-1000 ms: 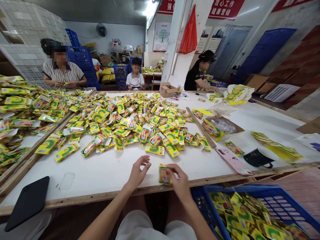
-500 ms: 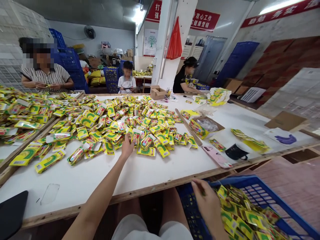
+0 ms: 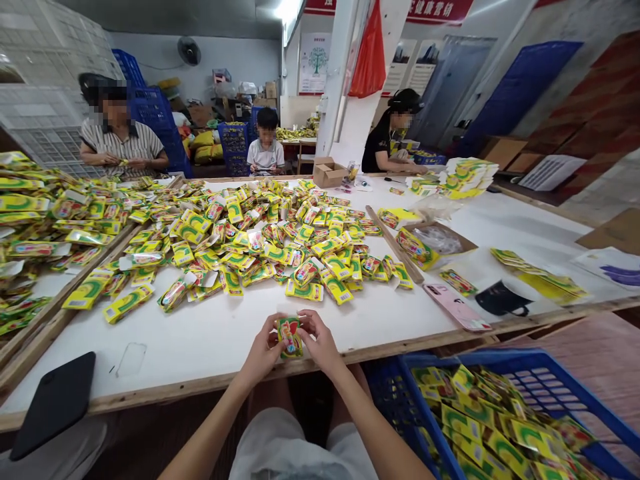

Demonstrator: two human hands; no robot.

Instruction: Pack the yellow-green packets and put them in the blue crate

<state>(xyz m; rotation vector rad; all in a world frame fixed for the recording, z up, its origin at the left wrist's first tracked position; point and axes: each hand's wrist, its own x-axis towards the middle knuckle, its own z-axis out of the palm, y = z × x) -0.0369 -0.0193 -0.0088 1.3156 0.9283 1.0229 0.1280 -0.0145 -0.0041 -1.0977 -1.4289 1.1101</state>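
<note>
Yellow-green packet [image 3: 290, 337] held over the near worktop [image 3: 225, 333] edge; left hand [image 3: 261, 355] and right hand [image 3: 321, 345] each grip pinching one side. Step looks like handling a single packet. Pile [image 3: 260, 240] far, crate [image 3: 525, 363] near right. Next move needs one firm pinch.

Yellow-green packet [image 3: 291, 337] with a red picture; white table top [image 3: 225, 333]; blue crate [image 3: 505, 355]; pink phone [image 3: 457, 307]; black tablet [image 3: 55, 403]; striped shirt [image 3: 125, 141].

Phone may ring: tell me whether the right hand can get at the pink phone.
Probably yes. The pink phone lies uncovered near the table's front edge, on the right hand's side, though that hand pinches a packet.
</note>
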